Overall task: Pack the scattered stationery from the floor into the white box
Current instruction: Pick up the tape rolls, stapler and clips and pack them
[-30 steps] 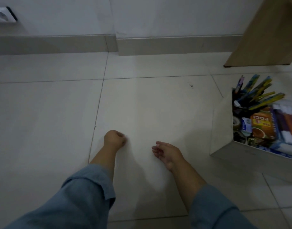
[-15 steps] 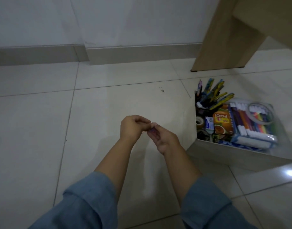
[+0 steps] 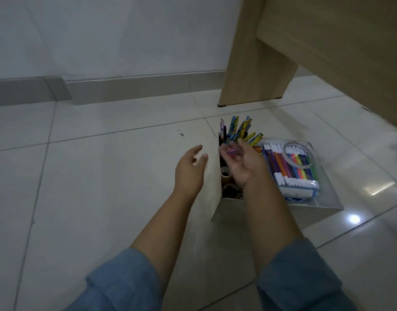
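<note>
The white box [image 3: 216, 176] stands on the floor tiles at centre right. Upright pens [image 3: 239, 130] fill its far corner, and a pack of coloured markers [image 3: 291, 169] with a clear tape ring [image 3: 300, 158] lies on its right side. Small tape rolls [image 3: 226, 175] sit along its left wall. My right hand [image 3: 245, 164] hovers over the box's left part, palm up, fingers curled round a small pink and purple item [image 3: 231, 151]. My left hand [image 3: 189, 170] hangs just left of the box wall, fingers spread and holding nothing.
A wooden desk leg [image 3: 249, 63] stands right behind the box, with the desk panel [image 3: 339, 52] overhanging at the upper right. A grey skirting board [image 3: 137, 86] runs along the white wall. A small dark speck [image 3: 181, 133] marks the tile left of the box.
Both hands rose from the floor and met. My right hand then went over the box with the small item, my left hand opened and drew apart, and the view swung right.
</note>
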The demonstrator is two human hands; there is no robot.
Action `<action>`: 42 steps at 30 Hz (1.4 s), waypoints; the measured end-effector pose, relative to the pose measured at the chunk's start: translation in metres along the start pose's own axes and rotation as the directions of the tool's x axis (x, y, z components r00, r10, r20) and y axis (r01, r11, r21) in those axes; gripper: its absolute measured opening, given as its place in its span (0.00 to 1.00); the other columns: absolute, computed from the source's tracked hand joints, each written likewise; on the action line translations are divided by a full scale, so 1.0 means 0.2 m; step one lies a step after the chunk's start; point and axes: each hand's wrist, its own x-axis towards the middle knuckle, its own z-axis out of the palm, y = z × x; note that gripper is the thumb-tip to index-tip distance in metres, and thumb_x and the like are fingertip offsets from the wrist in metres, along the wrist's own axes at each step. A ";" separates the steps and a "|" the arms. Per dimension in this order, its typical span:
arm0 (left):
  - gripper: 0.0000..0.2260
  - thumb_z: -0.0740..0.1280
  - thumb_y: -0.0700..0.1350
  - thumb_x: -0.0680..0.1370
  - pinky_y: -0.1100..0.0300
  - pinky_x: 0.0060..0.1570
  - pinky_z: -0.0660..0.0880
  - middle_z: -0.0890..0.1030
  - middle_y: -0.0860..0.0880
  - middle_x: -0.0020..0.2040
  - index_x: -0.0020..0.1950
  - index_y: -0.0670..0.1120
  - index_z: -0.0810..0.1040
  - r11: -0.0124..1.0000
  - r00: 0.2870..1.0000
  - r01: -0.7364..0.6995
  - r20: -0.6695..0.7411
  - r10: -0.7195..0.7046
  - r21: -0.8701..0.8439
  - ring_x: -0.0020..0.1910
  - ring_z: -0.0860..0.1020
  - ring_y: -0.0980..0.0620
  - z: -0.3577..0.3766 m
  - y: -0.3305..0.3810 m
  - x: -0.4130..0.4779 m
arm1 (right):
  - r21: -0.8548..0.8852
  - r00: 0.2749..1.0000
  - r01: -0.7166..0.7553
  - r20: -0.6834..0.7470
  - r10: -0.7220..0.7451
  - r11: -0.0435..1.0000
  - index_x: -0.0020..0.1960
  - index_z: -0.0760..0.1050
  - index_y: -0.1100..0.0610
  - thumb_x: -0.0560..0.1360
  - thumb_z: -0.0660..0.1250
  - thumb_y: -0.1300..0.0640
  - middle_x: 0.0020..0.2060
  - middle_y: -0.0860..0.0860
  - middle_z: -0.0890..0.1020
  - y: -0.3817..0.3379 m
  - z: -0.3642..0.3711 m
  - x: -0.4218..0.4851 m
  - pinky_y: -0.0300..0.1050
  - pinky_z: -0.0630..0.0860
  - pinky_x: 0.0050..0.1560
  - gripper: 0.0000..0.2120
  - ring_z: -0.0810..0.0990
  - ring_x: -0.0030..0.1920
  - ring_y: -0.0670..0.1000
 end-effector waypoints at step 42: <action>0.21 0.53 0.39 0.81 0.52 0.61 0.70 0.73 0.40 0.67 0.74 0.44 0.61 0.881 0.974 0.037 0.180 -0.137 0.472 0.64 0.73 0.41 0.25 -0.13 -0.14 | -0.841 0.344 0.529 0.338 -0.876 -0.117 0.50 0.79 0.64 0.76 0.63 0.64 0.38 0.56 0.82 -0.10 -0.40 -0.07 0.32 0.70 0.37 0.07 0.78 0.37 0.45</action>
